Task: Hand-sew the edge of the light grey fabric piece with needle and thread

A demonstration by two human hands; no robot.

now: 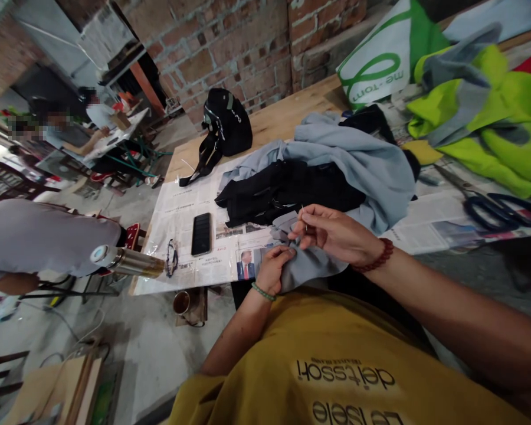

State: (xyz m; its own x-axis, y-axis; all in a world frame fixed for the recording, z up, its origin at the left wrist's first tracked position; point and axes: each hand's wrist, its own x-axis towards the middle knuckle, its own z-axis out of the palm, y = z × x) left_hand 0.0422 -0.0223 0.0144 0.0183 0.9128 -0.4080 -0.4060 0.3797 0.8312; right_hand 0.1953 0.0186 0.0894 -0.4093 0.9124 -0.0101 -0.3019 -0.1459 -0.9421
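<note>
At the table's near edge, my left hand (274, 268) is closed on a piece of grey cloth (316, 270), thumb on top. Just right of it and a little higher, my right hand (331, 230) pinches a thin, light sliver that looks like a needle (303, 213) between thumb and fingertips. Any thread on it is too fine to make out. The cloth hangs down over my lap. Behind my hands lie a black garment (287, 186) and a bunched blue-grey garment (371, 177).
Newspaper (221, 265) covers the tabletop, with a phone (201, 234), glasses (171, 258) and a metal flask (135, 262) at left. Scissors (487, 203) and a yellow-green garment (491, 124) lie right. A black bag (228, 124) stands behind. Another person (44, 239) sits left.
</note>
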